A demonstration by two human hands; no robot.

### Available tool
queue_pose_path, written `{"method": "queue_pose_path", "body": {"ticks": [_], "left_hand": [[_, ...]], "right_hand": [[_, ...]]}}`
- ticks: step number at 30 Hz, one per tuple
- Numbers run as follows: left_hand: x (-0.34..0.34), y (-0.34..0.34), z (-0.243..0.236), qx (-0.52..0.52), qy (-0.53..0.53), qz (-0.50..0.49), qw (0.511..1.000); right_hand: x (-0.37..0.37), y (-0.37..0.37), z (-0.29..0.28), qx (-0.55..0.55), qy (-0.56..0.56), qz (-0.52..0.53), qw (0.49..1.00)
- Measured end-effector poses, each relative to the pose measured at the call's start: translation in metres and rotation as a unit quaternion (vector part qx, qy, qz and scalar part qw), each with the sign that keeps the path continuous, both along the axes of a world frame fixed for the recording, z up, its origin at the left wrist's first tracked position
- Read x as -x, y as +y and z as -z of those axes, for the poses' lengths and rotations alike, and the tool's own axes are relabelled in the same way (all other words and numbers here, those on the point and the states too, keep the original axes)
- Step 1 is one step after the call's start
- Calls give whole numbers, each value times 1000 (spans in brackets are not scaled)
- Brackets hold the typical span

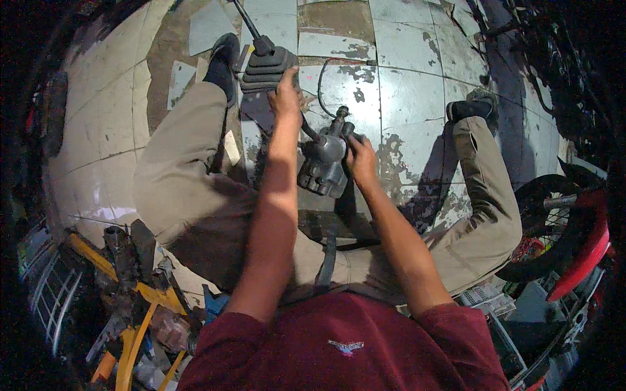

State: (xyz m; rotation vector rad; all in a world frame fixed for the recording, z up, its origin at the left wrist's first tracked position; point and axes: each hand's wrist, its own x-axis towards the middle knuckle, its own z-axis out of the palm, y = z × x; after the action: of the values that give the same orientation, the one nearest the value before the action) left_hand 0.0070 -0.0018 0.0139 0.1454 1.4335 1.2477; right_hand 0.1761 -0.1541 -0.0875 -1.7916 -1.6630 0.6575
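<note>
Between my legs lies a gear shift lever assembly. Its black rod (246,19) rises from a ribbed rubber boot (266,70) at the far left end. Closed on the boot's right edge is my left hand (285,101), thumb along its side. A dark bar runs from below that hand to a rounded, grimy metal housing (324,174). My right hand (360,158) grips the housing's right side beside a short round stub; its fingertips are partly hidden. From the housing's far end a thin black cable (320,81) curves away across the floor.
Worn, peeling floor tiles (411,91) surround the assembly. My bent legs flank it, with dark shoes (225,62) farther out. Yellow and rusty metal parts (160,296) are heaped at the near left. On the right stand a wheel (521,228) and a red curved panel (583,244).
</note>
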Motion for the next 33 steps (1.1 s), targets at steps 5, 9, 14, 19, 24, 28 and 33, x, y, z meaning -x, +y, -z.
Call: {"method": "queue_pose_path", "body": {"ticks": [5,9,14,19,24,28,33], "left_hand": [[1,2,1,-13,12,6,1000],[-3,2,1,-12,26,-6,1000],[-4,3,0,7,24,-3,1000],[-1,1,3,-7,2,32,999],[5,-2,0,-37,-5,23,999],[15,-5,3,-37,-10,1,999],[31,-14,7,5,29,-111,993]], "right_hand": [[-10,-10,-15,82,61,-30,994],[-4,5,-9,93,1,-60,994],[10,-30,-19,88,-59,-26,994],[-25,-21,-18,183,-57,-73,979],[-83,0,-18,120,-7,196,973],[-92,-5,-17,144,-3,221,964],[-27,-13,-31,100,-67,104,987]]}}
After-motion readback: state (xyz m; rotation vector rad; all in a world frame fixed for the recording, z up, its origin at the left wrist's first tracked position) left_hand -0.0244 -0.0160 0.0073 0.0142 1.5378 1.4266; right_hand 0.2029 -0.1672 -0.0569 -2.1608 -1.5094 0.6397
